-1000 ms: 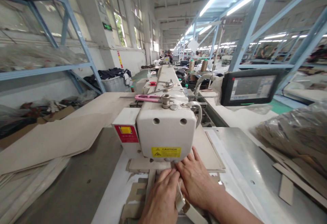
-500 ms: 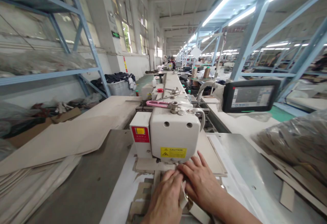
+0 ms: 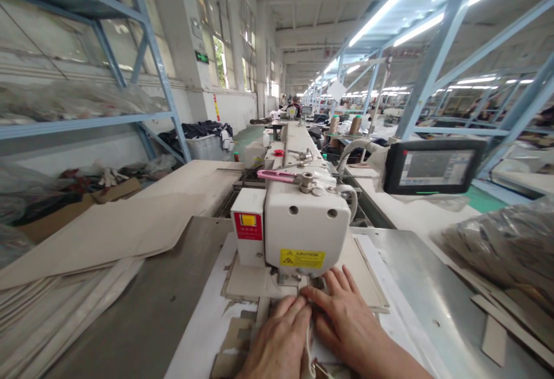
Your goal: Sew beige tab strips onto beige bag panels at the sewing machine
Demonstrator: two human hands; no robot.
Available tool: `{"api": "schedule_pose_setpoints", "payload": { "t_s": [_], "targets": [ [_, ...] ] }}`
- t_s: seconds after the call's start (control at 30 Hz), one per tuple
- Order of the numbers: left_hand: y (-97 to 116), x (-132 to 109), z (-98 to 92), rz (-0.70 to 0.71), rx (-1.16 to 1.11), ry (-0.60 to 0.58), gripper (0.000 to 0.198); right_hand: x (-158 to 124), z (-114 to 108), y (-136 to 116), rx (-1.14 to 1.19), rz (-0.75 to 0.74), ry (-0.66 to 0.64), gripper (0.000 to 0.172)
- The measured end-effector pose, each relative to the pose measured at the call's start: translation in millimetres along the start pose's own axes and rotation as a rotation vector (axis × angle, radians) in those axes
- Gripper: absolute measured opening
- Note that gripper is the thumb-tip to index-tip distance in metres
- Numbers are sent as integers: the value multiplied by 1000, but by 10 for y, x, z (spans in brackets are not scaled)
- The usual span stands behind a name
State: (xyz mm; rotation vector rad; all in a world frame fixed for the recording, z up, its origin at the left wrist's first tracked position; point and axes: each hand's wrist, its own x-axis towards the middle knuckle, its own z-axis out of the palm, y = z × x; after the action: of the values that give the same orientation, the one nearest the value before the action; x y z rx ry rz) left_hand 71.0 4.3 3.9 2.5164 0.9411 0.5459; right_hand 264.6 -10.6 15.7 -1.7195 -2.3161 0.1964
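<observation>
Currently, left hand (image 3: 277, 344) and right hand (image 3: 346, 327) lie flat, fingers spread, at the edge of a beige panel (image 3: 255, 284); a white strip (image 3: 309, 353) runs between them. Sewing machine (image 3: 303, 229) stands at 12 o'clock.

The white sewing machine head (image 3: 305, 229) stands straight ahead of the left hand (image 3: 277, 344) and right hand (image 3: 344, 324), blocking any forward pass. To their right, the flat steel counter (image 3: 415, 275) leaves open passage as far as the tan cardboard strips (image 3: 494, 340).
</observation>
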Motion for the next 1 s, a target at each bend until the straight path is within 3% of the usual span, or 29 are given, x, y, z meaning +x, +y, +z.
{"api": "schedule_pose_setpoints", "payload": {
  "t_s": [0.23, 0.43, 0.53, 0.67, 0.77, 0.87, 1.0],
  "targets": [
    [-46, -8, -57, -46, 75, -160, 68, 41, -69, -94, -19, 30, -81, 59],
    [-271, -155, 211, 39, 137, -106, 56, 8, -142, -147, -11, 24, -152, 50],
    [-234, -95, 269, 38, 144, -133, 54, -36, -114, -61, -32, 31, -144, 53],
    [-55, 60, 103, -55, 121, -252, 59, 1, -132, -30, -54, 35, -120, 58],
    [-6, 82, -23, -86, 133, -246, 60, 58, -162, -38, -12, 9, -127, 55],
    [-72, 23, -30, -64, 179, -211, 58, 0, -137, 95, 49, -28, -141, 58],
    [-179, -50, 19, 3, 223, -154, 58, -345, -105, 463, 64, -71, -104, 60]
  ]
}}
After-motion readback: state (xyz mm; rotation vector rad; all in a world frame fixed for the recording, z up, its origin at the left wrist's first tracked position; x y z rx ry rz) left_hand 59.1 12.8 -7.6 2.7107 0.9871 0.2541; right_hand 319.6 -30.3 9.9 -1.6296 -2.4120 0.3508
